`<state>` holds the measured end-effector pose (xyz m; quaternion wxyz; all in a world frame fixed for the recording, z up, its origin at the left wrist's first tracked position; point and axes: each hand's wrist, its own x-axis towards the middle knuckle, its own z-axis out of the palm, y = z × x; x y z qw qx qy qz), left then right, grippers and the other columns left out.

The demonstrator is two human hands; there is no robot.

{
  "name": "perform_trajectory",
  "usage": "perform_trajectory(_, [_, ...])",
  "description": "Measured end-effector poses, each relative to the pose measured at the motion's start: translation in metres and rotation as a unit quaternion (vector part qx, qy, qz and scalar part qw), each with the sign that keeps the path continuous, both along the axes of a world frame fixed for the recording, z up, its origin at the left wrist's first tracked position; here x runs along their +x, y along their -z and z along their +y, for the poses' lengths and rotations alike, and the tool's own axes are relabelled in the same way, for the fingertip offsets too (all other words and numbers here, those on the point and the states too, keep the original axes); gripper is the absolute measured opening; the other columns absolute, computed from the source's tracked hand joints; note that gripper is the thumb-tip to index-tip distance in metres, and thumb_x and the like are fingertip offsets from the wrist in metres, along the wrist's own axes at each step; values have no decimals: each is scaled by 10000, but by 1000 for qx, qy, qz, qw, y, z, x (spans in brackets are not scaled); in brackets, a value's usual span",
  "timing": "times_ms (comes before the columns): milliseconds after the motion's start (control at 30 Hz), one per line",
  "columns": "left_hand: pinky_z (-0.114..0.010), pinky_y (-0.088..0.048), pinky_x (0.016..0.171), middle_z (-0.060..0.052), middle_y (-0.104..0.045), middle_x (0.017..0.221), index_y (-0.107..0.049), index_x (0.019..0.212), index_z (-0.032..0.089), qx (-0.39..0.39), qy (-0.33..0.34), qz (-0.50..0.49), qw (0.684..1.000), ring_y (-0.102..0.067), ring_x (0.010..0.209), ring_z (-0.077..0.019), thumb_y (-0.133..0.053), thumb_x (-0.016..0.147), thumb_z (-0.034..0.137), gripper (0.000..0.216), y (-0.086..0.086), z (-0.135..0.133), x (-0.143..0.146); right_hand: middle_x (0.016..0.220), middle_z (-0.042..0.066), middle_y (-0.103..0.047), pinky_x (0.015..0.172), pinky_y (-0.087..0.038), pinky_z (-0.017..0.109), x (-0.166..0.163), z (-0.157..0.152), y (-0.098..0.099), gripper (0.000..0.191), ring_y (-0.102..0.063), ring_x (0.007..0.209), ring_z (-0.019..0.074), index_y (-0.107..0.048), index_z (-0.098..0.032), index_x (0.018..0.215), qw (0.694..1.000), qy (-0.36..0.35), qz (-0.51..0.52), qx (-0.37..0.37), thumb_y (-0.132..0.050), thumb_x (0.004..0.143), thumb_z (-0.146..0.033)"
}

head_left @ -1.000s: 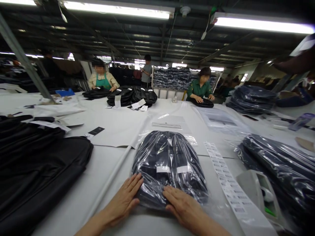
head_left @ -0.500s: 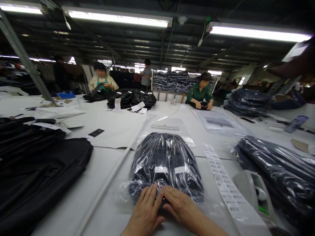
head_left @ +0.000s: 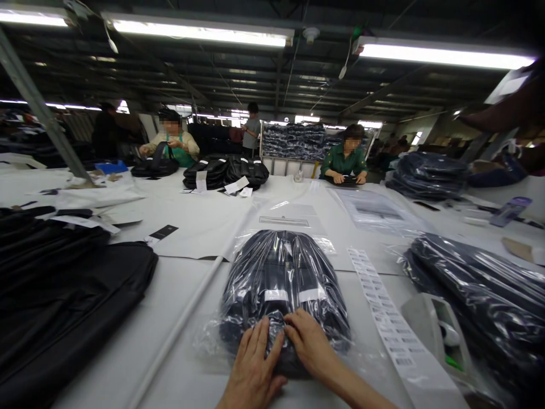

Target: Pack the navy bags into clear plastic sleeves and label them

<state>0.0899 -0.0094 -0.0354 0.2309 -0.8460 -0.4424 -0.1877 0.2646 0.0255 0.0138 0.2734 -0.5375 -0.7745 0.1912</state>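
Note:
A black backpack (head_left: 276, 264) lies in a clear plastic bag (head_left: 230, 284) on the table in front of me, two white tabs showing through the film. My left hand (head_left: 254, 359) rests flat on the near end of the wrapped backpack, fingers stretched forward. Beside it, my right hand (head_left: 310, 343) has its fingers bent and drawn together at the film near the middle. What lies between those fingertips is mostly hidden, but they appear to pinch the plastic.
Black bags (head_left: 76, 307) are piled at left. On the right lie a strip of barcode labels (head_left: 381, 304), a grey tape dispenser (head_left: 438, 335) and plastic-wrapped bags (head_left: 481, 289). Clear plastic sleeves (head_left: 370, 207) lie farther back. Co-workers handle bags across the white table (head_left: 179, 318).
My right hand has shifted slightly forward and its fingers have bent from flat to a pinch. My left hand stays on the film. The co-worker at the back left has moved a black bag leftward.

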Motion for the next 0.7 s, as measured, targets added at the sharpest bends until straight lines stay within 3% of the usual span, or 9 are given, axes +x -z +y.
perform_trajectory(100, [-417,-393,955,-178,-421,1379,-297,1401,227,-3,1,1,1000,-403,1257,-314,-687,681,515,868,1,0,-1,772,24,-583,718,-425,290,-2,3,-1,93,-550,767,170,-586,-182,760,999,31,24,-18,-519,820,-156])
perform_trajectory(200, [-417,-404,943,-164,-427,1378,-302,1399,246,-1,-2,2,1000,-409,1249,-329,-680,668,549,876,1,1,-2,740,19,-575,685,-404,277,-4,5,-2,123,-538,736,164,-555,-179,705,999,42,6,-17,-517,812,-128])
perform_trajectory(367, [-431,-400,945,-175,-423,1378,-311,1390,281,-10,-8,-12,1000,-400,1252,-349,-738,610,515,919,7,2,0,816,45,-584,735,-402,300,-7,1,3,185,-531,799,184,-542,-180,780,997,43,-61,25,-405,870,-95])
perform_trajectory(533, [-475,-350,989,-217,-402,1377,-303,1388,275,-31,-39,-63,997,-339,1283,-379,-828,494,438,1050,14,-2,11,953,65,-604,799,-391,346,-5,-2,1,216,-515,911,222,-568,-206,1022,992,8,-115,58,-426,878,-130])
perform_trajectory(700, [-478,-354,983,-222,-390,1383,-293,1392,270,-32,-34,-61,997,-332,1285,-384,-840,475,432,1080,12,-2,10,859,41,-609,769,-344,379,-5,-1,-10,117,-490,875,235,-599,-220,803,985,31,-161,58,-498,862,-208])
